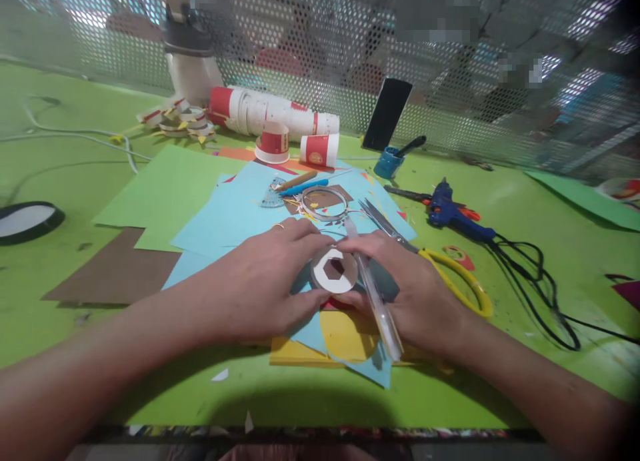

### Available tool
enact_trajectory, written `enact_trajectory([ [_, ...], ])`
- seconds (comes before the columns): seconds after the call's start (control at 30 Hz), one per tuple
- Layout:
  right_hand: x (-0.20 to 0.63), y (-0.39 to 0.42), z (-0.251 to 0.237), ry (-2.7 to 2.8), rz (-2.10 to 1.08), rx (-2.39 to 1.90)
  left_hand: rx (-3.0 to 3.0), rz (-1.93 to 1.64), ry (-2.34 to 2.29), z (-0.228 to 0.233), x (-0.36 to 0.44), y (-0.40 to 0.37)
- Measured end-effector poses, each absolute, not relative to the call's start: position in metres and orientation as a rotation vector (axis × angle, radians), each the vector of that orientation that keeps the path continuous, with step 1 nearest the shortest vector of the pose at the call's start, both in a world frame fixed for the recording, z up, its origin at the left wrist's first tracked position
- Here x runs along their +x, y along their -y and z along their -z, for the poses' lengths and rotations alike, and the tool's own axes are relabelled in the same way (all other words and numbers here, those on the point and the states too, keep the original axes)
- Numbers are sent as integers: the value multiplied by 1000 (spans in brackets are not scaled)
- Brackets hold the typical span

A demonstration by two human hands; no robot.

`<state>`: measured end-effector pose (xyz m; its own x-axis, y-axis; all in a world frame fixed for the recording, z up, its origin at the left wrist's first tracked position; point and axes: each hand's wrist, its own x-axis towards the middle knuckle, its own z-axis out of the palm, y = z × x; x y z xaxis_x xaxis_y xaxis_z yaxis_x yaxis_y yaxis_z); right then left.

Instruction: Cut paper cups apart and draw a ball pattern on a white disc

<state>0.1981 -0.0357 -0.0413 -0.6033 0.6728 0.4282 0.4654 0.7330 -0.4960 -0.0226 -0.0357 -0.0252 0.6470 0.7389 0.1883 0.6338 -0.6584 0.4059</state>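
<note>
Between my hands is a paper cup (321, 281), its round white bottom turned up toward me. An angular hole with several sides is cut in that bottom, and a bit of red shows below its near edge. My left hand (285, 274) grips the cup's left side with thumb and fingers. My right hand (415, 288) pinches the right side. A craft knife with a clear handle (379, 308) is also tucked in my right hand, its blade end pointing away from me. Under the cup lie light blue paper (370, 371) and yellow paper (345, 331).
Yellow-handled scissors (463, 281) lie right of my right hand, near a blue glue gun (450, 211) with a black cord. Ahead are a tape ring (325, 203), pens, paper cups (320, 150), stacked cups (275, 111), a blue jar (389, 163) and a phone (387, 114) against a perforated screen.
</note>
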Motion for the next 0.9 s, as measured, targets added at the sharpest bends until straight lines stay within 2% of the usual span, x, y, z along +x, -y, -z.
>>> enact_trajectory([
  [0.13, 202, 34, 44, 2290, -310, -795, 2623, -755, -1021, 30, -27, 32],
  [0.4, 205, 31, 43, 2338, -222, -801, 2566, -461, -1167, 37, -28, 25],
  [0.9, 206, 28, 38, 2320, -132, -762, 2589, -502, -1158, 42, -28, 27],
])
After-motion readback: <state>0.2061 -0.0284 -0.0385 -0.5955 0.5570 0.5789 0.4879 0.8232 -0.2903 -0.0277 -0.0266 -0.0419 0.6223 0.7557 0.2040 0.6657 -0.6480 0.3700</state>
